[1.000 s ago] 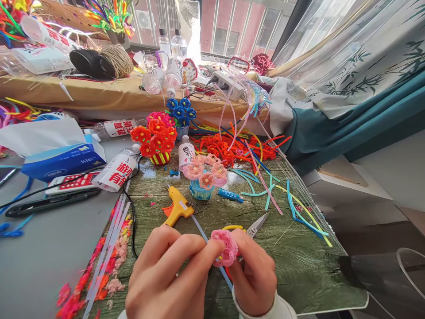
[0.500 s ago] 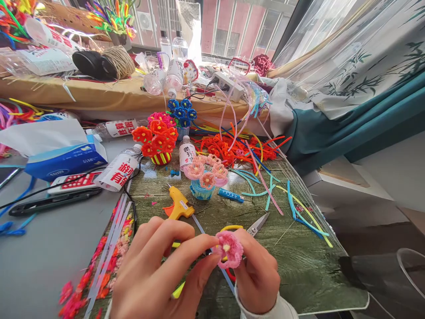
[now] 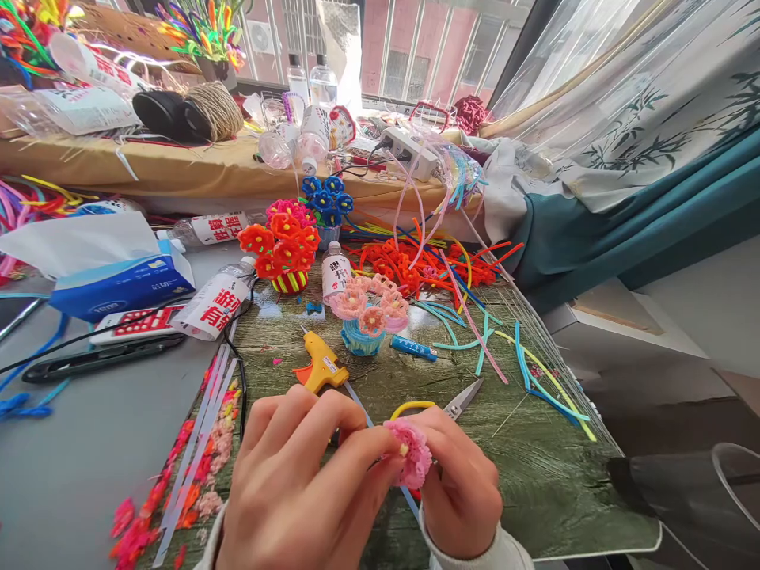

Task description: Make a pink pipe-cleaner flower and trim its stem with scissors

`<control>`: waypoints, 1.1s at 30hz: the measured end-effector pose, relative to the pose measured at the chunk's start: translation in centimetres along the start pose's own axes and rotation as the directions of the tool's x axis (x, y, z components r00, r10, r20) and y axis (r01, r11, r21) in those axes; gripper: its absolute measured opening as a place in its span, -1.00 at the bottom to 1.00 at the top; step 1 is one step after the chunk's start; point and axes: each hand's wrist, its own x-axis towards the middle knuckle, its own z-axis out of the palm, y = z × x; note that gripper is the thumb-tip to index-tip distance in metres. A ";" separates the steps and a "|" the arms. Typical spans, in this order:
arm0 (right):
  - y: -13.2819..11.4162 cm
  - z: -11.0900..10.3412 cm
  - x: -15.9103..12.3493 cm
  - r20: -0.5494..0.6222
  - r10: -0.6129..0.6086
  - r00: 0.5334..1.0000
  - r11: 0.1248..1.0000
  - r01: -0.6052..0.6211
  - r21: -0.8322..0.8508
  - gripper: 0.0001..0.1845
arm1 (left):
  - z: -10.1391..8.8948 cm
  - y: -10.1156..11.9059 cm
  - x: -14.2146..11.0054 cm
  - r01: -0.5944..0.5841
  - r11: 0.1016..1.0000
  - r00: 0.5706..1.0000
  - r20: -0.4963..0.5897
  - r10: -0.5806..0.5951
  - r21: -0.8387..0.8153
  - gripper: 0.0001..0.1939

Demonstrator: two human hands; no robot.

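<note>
A pink fuzzy pipe-cleaner flower [image 3: 416, 457] with a pale yellow centre is held between my two hands, low in the middle of the view. My left hand [image 3: 309, 483] pinches its left side, thumb and forefinger near the centre. On the other side, my right hand [image 3: 461, 483] grips the flower from behind with bent fingers. Partly hidden behind my hands lie scissors [image 3: 463, 400] with a yellow handle. A yellow hot glue gun [image 3: 322, 362] rests just beyond my left hand. Further back stands a small blue pot [image 3: 362, 340] bearing pale pink flowers [image 3: 372, 305].
Red flowers in a striped pot [image 3: 289, 281], blue flowers [image 3: 326, 202] and a small bottle [image 3: 336, 273] stand farther back. Red pipe cleaners [image 3: 416, 265] are heaped at the rear. Clear glue sticks [image 3: 193, 459] lie left, near a tissue box [image 3: 122, 277]. A blue tube [image 3: 414, 348] lies mid-table.
The flower has turned from facing me to a tilted, more sideways pose. My left thumb and forefinger have moved right, onto its centre.
</note>
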 end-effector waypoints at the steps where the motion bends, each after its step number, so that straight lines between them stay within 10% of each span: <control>1: 0.0 0.0 0.0 -0.003 -0.004 1.000 1.000 0.004 -0.008 -0.79 | 0.0 0.0 0.0 -0.001 1.000 1.000 0.000 0.001 0.002 -0.89; 33: 0.1 0.5 0.0 -0.060 -0.025 0.998 0.998 0.028 0.048 -0.78 | -0.2 0.0 0.0 -0.048 0.999 0.998 0.048 0.048 -0.004 -0.86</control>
